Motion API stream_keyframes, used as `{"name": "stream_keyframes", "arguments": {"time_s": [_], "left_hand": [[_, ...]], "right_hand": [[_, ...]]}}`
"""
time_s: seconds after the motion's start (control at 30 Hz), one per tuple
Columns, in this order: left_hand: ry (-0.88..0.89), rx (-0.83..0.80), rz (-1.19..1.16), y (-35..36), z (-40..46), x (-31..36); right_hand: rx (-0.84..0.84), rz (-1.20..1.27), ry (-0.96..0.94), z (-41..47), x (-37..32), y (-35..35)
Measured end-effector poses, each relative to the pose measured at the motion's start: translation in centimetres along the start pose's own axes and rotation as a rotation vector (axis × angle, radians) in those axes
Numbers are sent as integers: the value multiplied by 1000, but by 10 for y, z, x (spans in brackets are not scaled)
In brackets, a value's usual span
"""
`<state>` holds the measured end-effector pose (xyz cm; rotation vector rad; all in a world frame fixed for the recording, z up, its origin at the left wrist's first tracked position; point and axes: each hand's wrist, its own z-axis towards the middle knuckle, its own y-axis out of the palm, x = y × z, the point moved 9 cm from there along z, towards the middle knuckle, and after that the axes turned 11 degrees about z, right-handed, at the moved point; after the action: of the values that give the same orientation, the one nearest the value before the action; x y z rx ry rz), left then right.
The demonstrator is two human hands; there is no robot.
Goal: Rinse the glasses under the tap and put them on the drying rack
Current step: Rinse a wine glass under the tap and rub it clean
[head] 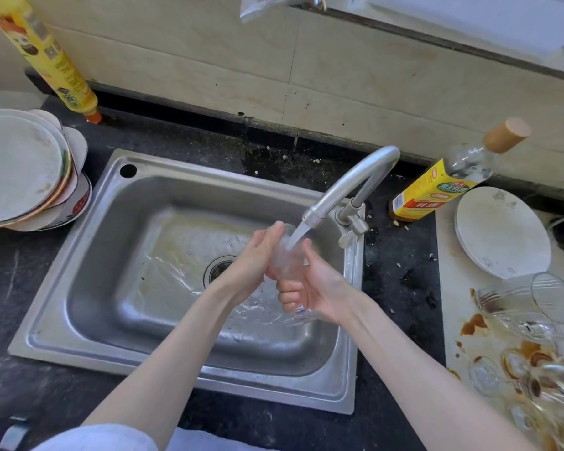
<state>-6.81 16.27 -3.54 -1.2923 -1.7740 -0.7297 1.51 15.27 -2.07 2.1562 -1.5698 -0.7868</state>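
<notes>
A clear stemmed glass [282, 260] is held over the steel sink [88, 288], its bowl under the running stream from the tap [349, 187]. My right hand [313, 288] is shut on the stem, with the glass foot showing below the fingers. My left hand [254, 255] presses flat against the left side of the bowl. Water spreads over the sink floor around the drain [220, 268]. Several more glasses [534, 336], some with brown stains, lie on the white counter at the right.
A stack of plates [23, 170] stands left of the sink on the dark counter. A white plate [502, 232] and a yellow-labelled bottle [443, 187] are to the right of the tap. A tall yellow bottle [46, 56] leans at the back left.
</notes>
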Motion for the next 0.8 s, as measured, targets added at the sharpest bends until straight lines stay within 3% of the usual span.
{"name": "stream_keyframes", "arguments": {"time_s": [0.07,0.13,0.2,0.3,0.57,0.67,0.8], "left_hand": [[-91,-28,-60,-1,4,-11],[-269,-33,-265,-5,8,-32],[-487,24,-534,-10,5,-56],[-659,108,-639,-14,-3,-79],[-664,85,-822,3,-3,-79],[-657,74,-888,12,-7,-68],[-655,220,-991,8,-3,-77]], "right_hand": [[24,-35,15,-5,0,0],[6,14,-2,-12,-8,5],[-24,26,-55,-15,-19,8],[-35,2,-126,-12,-29,13],[7,-17,-273,-4,-28,10],[123,-71,-340,0,-30,0],[304,-132,-494,3,-37,-14]]}}
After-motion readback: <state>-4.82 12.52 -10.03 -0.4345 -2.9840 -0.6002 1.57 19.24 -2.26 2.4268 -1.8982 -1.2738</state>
